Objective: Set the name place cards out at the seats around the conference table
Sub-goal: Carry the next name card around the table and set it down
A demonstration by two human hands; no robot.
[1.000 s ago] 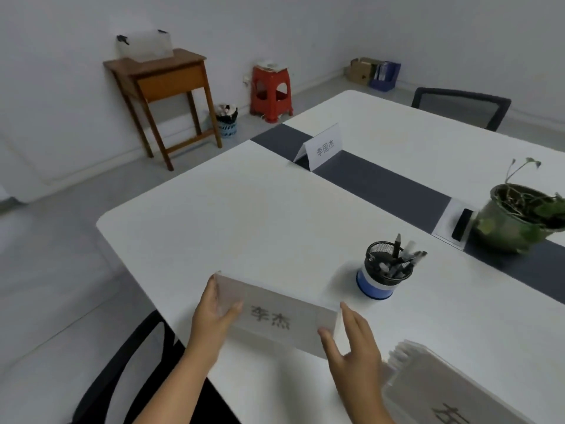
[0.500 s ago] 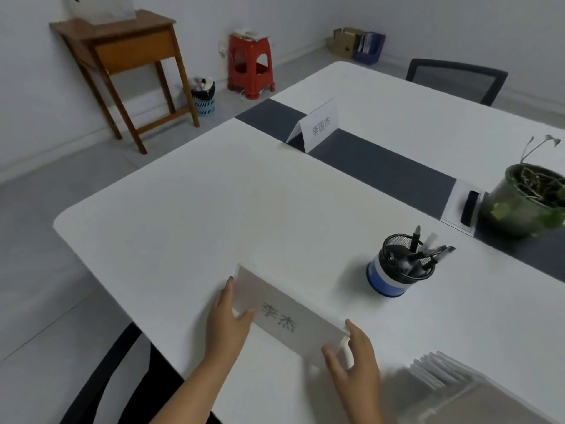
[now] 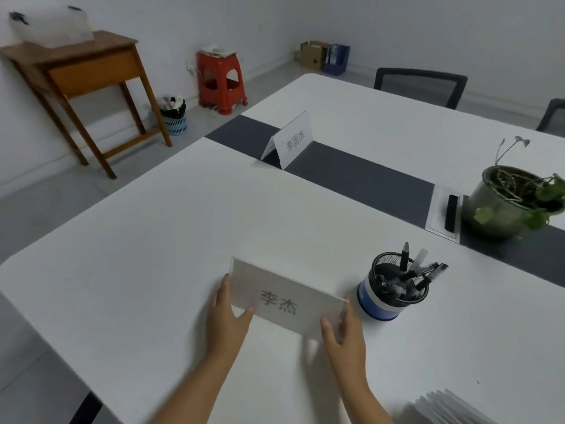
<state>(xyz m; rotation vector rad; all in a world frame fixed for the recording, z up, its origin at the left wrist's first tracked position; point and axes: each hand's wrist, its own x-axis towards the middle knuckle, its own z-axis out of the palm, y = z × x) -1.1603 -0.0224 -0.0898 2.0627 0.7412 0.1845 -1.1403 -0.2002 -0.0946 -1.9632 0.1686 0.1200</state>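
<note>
A white folded name card (image 3: 282,298) with dark characters stands on the white conference table (image 3: 159,240) in front of me. My left hand (image 3: 227,319) grips its left end and my right hand (image 3: 344,335) grips its right end. A second name card (image 3: 290,140) stands upright on the dark centre strip at the far end. A stack of several more cards (image 3: 449,408) lies at the bottom right corner.
A blue mesh pen holder (image 3: 394,289) stands just right of the held card. A potted plant (image 3: 513,200) and a cable hatch (image 3: 446,211) sit on the dark strip. Black chairs (image 3: 420,85) line the far side. A wooden side table (image 3: 79,71) and red stool (image 3: 221,79) stand by the wall.
The card has come down and forward from above the table edge onto the tabletop, closer to the pen holder. Both hands have kept hold of its ends.
</note>
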